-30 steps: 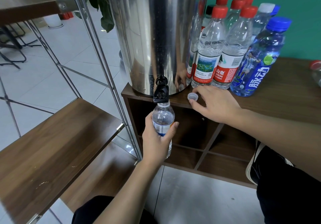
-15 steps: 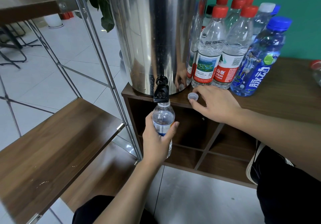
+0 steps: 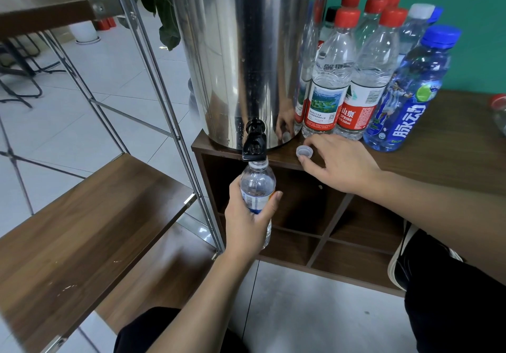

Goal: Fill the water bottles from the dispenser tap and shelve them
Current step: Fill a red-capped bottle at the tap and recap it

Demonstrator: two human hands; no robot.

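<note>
Bottle in hand: small clear water bottle, uncapped, upright, its mouth directly under the tap's spout, held out in front of the cabinet's open side.
Left hand: left hand wrapped round the bottle's lower body, thumb on the right side over the label, fingers curled behind it.
Tap: black plastic tap at the base of the dispenser, overhanging the cabinet's front edge; whether water runs cannot be told.
Dispenser: tall stainless steel dispenser, standing on the left end of the cabinet top.
Cap: pale bottle cap, open side up, lying on the cabinet top just right of the tap.
Right hand: right hand resting palm down on the cabinet top, fingers loosely bent, fingertips beside the cap; it grips nothing, and contact with the cap cannot be judged.
Cabinet: dark wood cabinet with open cubbyholes below.
Stock, red caps: group of red-capped bottles, upright, just right of the dispenser.
Stock, blue: blue-capped bottle at the right of the group.
Shelf: wood shelf on a metal frame, left of the cabinet.
</note>
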